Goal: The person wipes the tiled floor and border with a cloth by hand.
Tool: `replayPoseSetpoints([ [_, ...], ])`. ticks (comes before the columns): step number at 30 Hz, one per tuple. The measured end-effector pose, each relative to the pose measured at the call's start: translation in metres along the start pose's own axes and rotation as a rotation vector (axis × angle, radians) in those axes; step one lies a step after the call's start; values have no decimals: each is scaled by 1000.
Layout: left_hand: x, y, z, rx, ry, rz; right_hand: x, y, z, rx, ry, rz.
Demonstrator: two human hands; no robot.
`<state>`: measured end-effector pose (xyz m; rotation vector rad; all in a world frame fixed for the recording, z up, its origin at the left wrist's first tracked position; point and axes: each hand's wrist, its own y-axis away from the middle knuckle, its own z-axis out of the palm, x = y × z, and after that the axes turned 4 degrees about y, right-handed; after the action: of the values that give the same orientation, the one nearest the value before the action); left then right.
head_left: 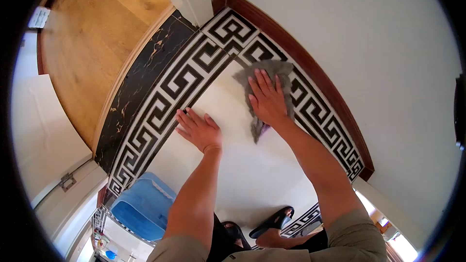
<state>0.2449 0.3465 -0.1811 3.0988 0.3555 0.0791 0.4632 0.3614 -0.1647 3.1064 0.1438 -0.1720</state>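
Clock from view centre, 12 at top. Nearest: beige short sleeves [354,235] at 5 and 7, black open-toed sandals [277,218] on the feet around 5 to 6. Pale blue plastic tub [145,204] at 7:30, left of the left forearm. Left hand [200,131] at 8, palm down on glossy white floor [242,165], fingers moderately spread, holding nothing, tips by the inner edge of the black-and-white Greek-key tile border [182,83]. Right hand [270,101] at 2, flat on a fluffy grey cloth [286,73], fingers slightly apart and straight, not curled round it. Cloth lies on the floor at 1 to 2, overlapping the border, one narrow end trailing toward 5. Farther: reddish-brown skirting board [307,51] from 12 to 4, white wall [383,58] beyond; gold-veined black threshold strip [141,68] at 10, yellow-brown wood flooring [111,29] past it.
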Motion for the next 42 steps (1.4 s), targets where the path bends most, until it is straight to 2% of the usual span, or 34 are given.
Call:
replayPoseSetpoints([
  [6, 0, 0, 2, 2, 14, -2, -4, -84, 6, 147, -15, -104],
  [12, -3, 0, 6, 25, 35, 8, -7, -163, 17, 262, -32, -108],
  [16, -3, 5, 8, 37, 19, 21, -4, -173, 24, 274, -20, -104],
  [21, 0, 5, 5, 21, 5, 9, 12, -98, 10, 104, -41, -76],
  [24, 0, 3, 6, 24, 5, 8, 44, -12, -4, 6, -32, -21],
  [26, 1, 1, 2, 22, 28, -8, 65, 60, -13, -94, 6, 91],
  [28, 0, -1, 0, 4, 71, -5, 90, 130, -8, -38, 7, 96],
  [31, -1, -2, -2, -19, 78, -24, 78, 142, -8, 16, 73, 128],
  [34, 1, -2, -2, -27, 93, -31, 56, 75, -6, -77, 89, 100],
  [36, 0, -1, -3, -36, 96, -37, 35, 6, -4, 13, 98, 25],
  [42, -2, 0, -1, -17, 110, -24, -10, -176, 22, 193, -13, -13],
])
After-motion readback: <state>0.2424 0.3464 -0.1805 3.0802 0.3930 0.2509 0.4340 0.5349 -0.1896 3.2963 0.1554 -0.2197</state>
